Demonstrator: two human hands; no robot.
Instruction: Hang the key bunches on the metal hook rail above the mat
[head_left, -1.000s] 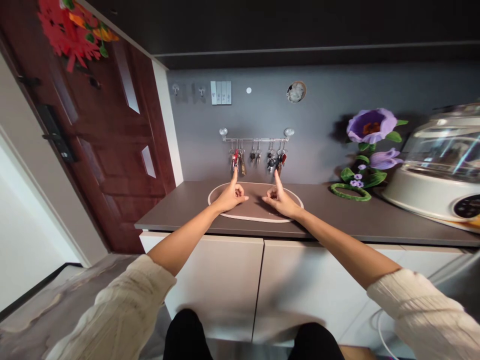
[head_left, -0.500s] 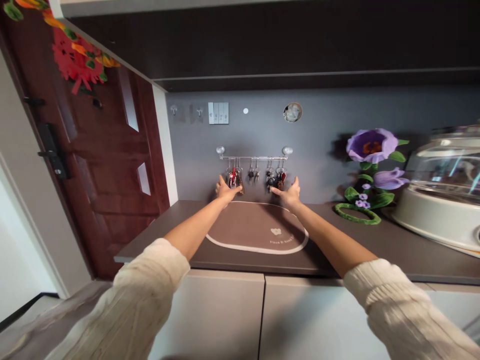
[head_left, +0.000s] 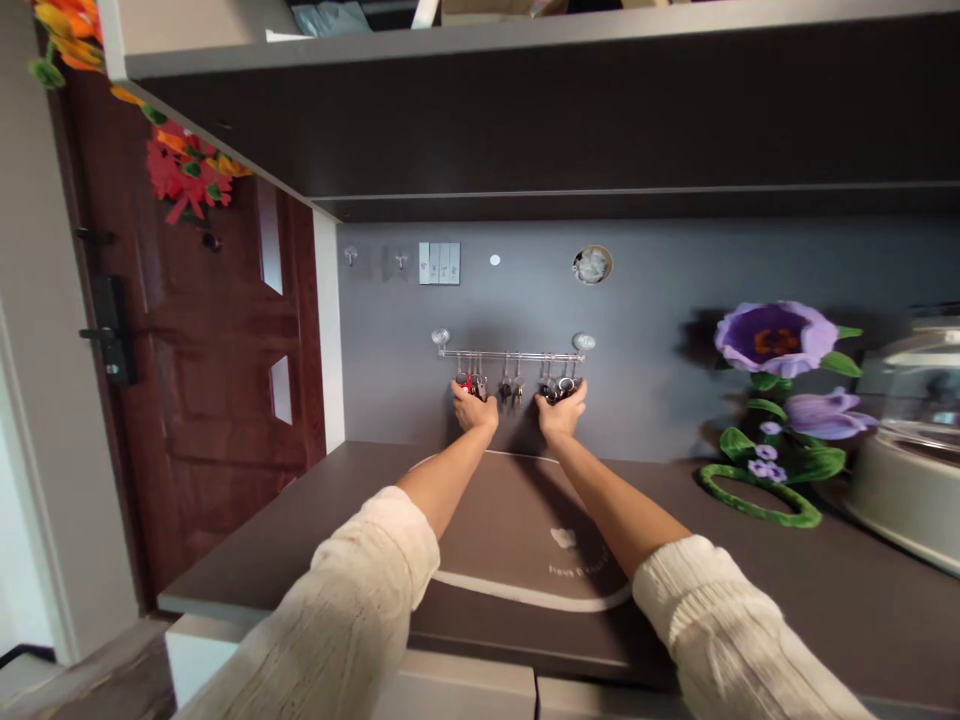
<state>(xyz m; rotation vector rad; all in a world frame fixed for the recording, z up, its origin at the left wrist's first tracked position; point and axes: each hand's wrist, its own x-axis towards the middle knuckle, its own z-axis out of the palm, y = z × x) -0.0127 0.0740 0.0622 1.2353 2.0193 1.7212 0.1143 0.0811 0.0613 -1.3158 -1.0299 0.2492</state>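
1. Wall shows between left hand and right hand; counter edge sits below.
2. Middle keys hang down from the rail, long axes vertical.
3. Both hands cup outer keys; whether clamped cannot be told.

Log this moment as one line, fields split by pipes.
left hand: cupped at left key bunch, grip unclear | right hand: cupped at right key bunch, grip unclear | middle keys: hanging from rail, untouched

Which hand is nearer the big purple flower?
Right. The right hand is at the rightmost keys, below and left of the flower; the left hand is at the leftmost keys, farther away.
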